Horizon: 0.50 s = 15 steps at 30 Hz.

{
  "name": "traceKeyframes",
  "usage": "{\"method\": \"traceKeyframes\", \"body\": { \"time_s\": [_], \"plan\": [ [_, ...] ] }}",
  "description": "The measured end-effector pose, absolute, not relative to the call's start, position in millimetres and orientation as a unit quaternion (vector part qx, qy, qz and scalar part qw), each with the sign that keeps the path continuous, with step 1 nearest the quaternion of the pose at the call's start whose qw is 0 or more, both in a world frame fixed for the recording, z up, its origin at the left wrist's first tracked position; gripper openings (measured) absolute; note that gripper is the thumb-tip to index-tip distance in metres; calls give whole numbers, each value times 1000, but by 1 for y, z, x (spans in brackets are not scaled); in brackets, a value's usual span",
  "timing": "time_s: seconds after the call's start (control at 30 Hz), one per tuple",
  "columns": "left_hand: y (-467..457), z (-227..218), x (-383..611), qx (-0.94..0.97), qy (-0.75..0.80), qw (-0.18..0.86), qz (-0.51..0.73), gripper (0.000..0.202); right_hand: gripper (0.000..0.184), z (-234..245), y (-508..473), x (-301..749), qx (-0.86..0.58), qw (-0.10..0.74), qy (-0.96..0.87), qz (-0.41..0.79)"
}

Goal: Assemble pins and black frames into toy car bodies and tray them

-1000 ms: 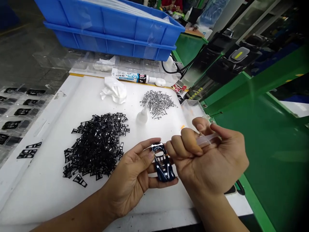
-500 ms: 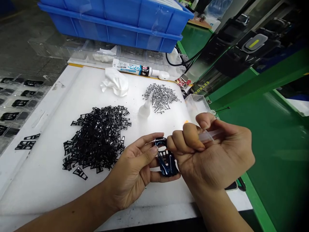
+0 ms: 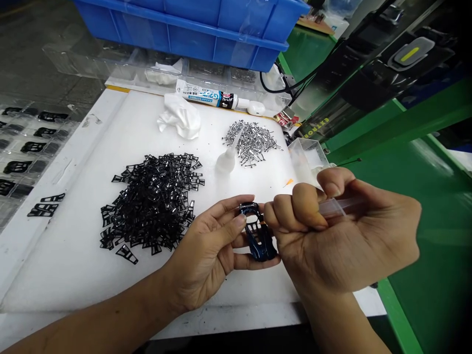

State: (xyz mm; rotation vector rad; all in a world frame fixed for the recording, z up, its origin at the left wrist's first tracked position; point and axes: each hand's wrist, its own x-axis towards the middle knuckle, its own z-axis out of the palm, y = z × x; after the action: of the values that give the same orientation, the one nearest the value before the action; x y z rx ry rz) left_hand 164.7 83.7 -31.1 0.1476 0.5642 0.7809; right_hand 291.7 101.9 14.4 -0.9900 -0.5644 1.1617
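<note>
My left hand [image 3: 212,246] is closed around the edges of a glossy dark blue toy car body [image 3: 260,243], which has an opening through its middle. In my right hand [image 3: 342,236] is a clear plastic syringe [image 3: 334,209], with the thumb near its plunger end. The fingers of that hand hide most of the barrel, and its front end is close to the side of the car body. Left of the hands lies a heap of small black plastic frames [image 3: 155,201]. Beyond the hands is a pile of small silver pin-like parts [image 3: 254,140].
A white squeeze bottle [image 3: 225,161] stands by the silver parts. Crumpled tissue [image 3: 180,118], a glue tube [image 3: 206,96] and a blue crate [image 3: 184,29] are at the back. An orange tip [image 3: 288,182] lies near a clear box [image 3: 309,152]. Trays [image 3: 33,142] hold black parts at left.
The view has shifted slightly. The car body has turned a little in my left hand, and my right hand with the syringe has moved somewhat to the right.
</note>
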Motion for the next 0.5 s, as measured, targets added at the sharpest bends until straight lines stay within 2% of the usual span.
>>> {"method": "traceKeyframes", "body": {
  "time_s": [0.5],
  "plan": [
    [85,-32,165,71,265,884,377,25,28,9,98,294,-438,720,-274,463]
  ]
}}
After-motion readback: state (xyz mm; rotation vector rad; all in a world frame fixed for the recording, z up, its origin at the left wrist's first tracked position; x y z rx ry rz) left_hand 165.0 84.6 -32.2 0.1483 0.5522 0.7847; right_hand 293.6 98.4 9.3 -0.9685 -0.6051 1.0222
